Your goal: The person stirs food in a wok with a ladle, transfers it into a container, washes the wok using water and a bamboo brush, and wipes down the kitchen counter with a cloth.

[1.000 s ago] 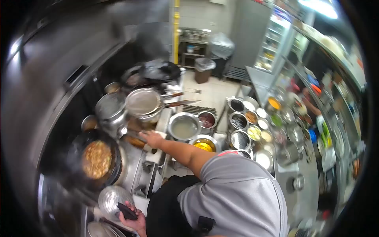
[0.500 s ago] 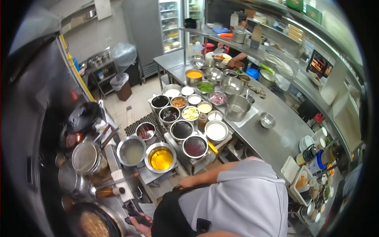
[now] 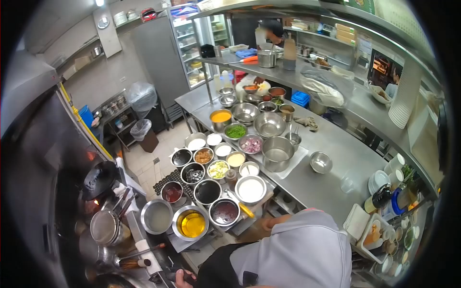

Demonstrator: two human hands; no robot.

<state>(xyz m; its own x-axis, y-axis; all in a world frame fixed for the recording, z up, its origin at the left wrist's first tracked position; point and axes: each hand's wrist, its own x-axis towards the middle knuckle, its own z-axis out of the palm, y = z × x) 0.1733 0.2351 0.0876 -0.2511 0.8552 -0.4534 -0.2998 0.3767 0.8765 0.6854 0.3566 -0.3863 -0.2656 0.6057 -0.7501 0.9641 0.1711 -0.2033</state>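
At the bottom edge my left hand (image 3: 181,278) is closed around a dark handle (image 3: 172,276), beside my black apron (image 3: 218,264). The rim of a black pan (image 3: 111,281) shows at the lower left, mostly cut off; whether the handle belongs to it is unclear. My right arm (image 3: 272,222) is bent beyond my grey shirt, its fingers indistinct. Near it stand a pot of dark red sauce (image 3: 224,212) with a yellow-handled utensil (image 3: 246,210), a pot of yellow oil (image 3: 191,224) and a pot of cloudy liquid (image 3: 157,217).
On the left is the stove, with a black wok (image 3: 101,180) over a flame and a strainer (image 3: 103,227). Several pots and bowls of ingredients fill the middle. A steel counter (image 3: 331,139) runs to the right. A co-worker (image 3: 273,36) stands behind the shelf.
My view has tilted up, so most of the black pan and its food have left the frame. My left hand sits lower in view. My right arm has drawn back toward my body.
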